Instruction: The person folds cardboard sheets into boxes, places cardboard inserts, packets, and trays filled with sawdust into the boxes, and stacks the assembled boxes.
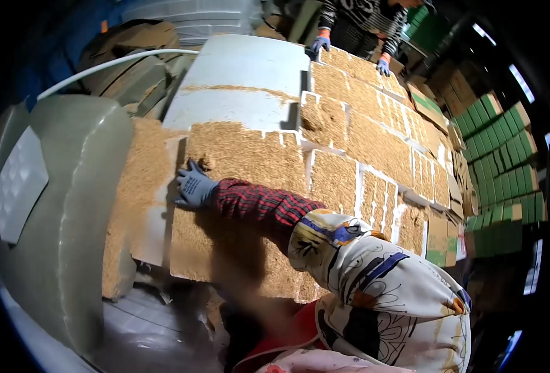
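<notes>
My right hand (195, 186), in a grey-blue glove, lies on the left edge of a block-like tray covered in brown, sawdust-like crumbs (244, 149). Its fingers are spread, and a small darker clump sits just beyond the fingertips. A red-and-black checked cuff and a white patterned sleeve (374, 273) reach across from the lower right. Below the hand, a shadow falls over more of the crumb layer. My left hand does not show; a blurred brownish shape near the bottom cannot be made out.
Rows of crumb-filled trays with white dividers (374, 137) extend to the right. Pale smooth panels (237, 68) lie beyond. At left stand large grey-green wrapped bundles (82, 205). A co-worker's gloved hands (320, 42) touch the far trays. Green cartons (505, 155) are stacked at right.
</notes>
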`<state>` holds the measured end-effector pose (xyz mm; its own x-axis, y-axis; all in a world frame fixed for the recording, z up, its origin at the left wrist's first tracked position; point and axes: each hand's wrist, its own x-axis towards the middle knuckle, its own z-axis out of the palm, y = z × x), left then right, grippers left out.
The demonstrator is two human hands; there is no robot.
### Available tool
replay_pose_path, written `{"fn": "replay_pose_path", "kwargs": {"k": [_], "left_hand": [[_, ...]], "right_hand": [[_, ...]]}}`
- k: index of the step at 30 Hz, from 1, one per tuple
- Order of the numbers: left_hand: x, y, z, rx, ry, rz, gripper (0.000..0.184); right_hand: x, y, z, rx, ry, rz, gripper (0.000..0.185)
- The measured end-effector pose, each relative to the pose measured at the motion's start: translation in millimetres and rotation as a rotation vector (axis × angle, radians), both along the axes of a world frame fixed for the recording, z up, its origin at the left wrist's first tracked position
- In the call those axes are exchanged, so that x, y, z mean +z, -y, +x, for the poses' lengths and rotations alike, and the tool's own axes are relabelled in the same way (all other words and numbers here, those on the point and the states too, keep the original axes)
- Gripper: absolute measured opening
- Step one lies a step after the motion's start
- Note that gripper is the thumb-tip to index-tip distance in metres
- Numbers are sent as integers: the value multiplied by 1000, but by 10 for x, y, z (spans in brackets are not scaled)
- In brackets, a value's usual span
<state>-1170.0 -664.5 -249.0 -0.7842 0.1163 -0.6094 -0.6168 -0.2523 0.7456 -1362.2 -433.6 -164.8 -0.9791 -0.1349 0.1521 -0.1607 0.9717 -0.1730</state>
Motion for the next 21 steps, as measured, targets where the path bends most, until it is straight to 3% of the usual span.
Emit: {"fn": "replay_pose_path", "kwargs": {"k": [3,4,7,9,13,16,18,19,20,21], "left_hand": [[-105,78,11,-122,-88,-73,52],[-194,115,21,-178,-137,-110,52],[-340,205,40,-291,-258,-221,54],[397,-137,173,-164,-34,-75,61],[204,55,46,-235,119,257,64],[565,-41,124,-82,-310,26,61],[1016,-235,544,-126,-767,-333,58],[1153,-373,899,-146,-943,-508,57],[1292,-510,1253,-135,-1111,-698,56],[1428,-713,1637,-330,-1307,-810,53]], "right_hand": [[-151,-21,-9,29,-218,-93,41],[-173,25,69,10,-362,-281,41],[241,183,819,-184,-439,-319,57],[686,253,1757,-277,-374,-408,50],[913,2,3896,-418,-390,-502,36],[848,-495,5799,-746,-296,-377,39],[795,-891,7179,-1066,-273,-183,43],[623,-1100,7927,-1258,-152,-6,50],[468,-1314,8676,-1465,-36,1,63],[303,-1501,9407,-1665,76,108,75]]}}
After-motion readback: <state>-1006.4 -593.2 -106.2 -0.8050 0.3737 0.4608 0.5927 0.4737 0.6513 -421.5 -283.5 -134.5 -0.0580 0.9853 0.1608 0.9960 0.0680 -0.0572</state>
